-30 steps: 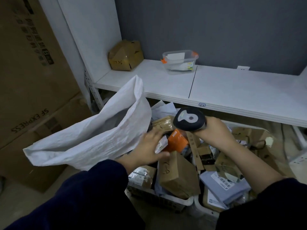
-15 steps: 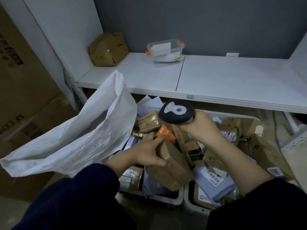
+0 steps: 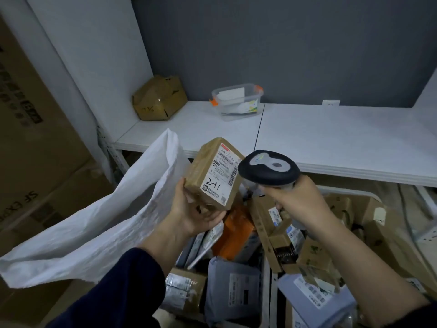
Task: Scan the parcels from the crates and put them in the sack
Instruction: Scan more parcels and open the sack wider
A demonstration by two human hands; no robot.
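My left hand [image 3: 194, 211] grips a small brown cardboard parcel [image 3: 214, 174] from below, lifted above the crates, its white label marked "2-41" facing me. My right hand [image 3: 298, 202] grips the handle of a black barcode scanner [image 3: 268, 168], whose head sits just right of the parcel's label. The white woven sack [image 3: 99, 223] lies open at the left, its mouth behind the parcel. Below my hands, two white crates [image 3: 269, 275] hold several parcels: brown boxes, an orange pack, grey mailers.
A white shelf [image 3: 331, 143] runs across behind the crates, carrying a crumpled brown box [image 3: 158, 98] and a clear plastic tub [image 3: 237, 101]. Large cardboard cartons [image 3: 30, 138] stand at the left behind the sack. A grey wall backs the shelf.
My left hand has lifted the brown parcel out of the crate and turned its label up. The scanner in my right hand now sits beside that label.
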